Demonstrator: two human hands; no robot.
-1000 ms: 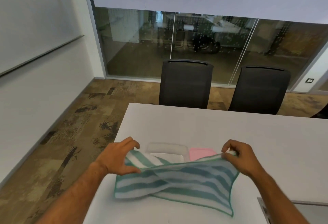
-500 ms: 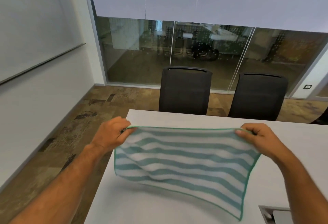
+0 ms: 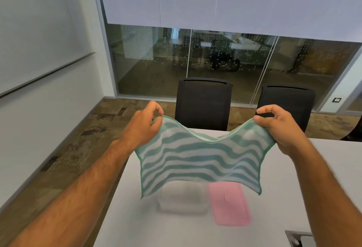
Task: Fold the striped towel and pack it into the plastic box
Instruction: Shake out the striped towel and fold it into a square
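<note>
The green and white striped towel point(image 3: 199, 158) hangs in the air above the white table point(image 3: 333, 168), its top edge sagging in the middle. My left hand point(image 3: 145, 127) pinches its upper left corner. My right hand point(image 3: 278, 127) pinches its upper right corner. Under the towel's lower edge stands the clear plastic box point(image 3: 182, 197), open and partly hidden by the cloth. Its pink lid point(image 3: 229, 203) lies flat on the table just right of the box.
Two black chairs point(image 3: 203, 103) point(image 3: 286, 105) stand at the table's far side before a glass wall. A grey cable hatch point(image 3: 299, 239) sits in the table at the bottom right. The table's left edge drops to patterned carpet point(image 3: 82, 145).
Both hands have lifted the towel higher and come a little closer together, so its top edge now sags. The box and pink lid show again below the cloth.
</note>
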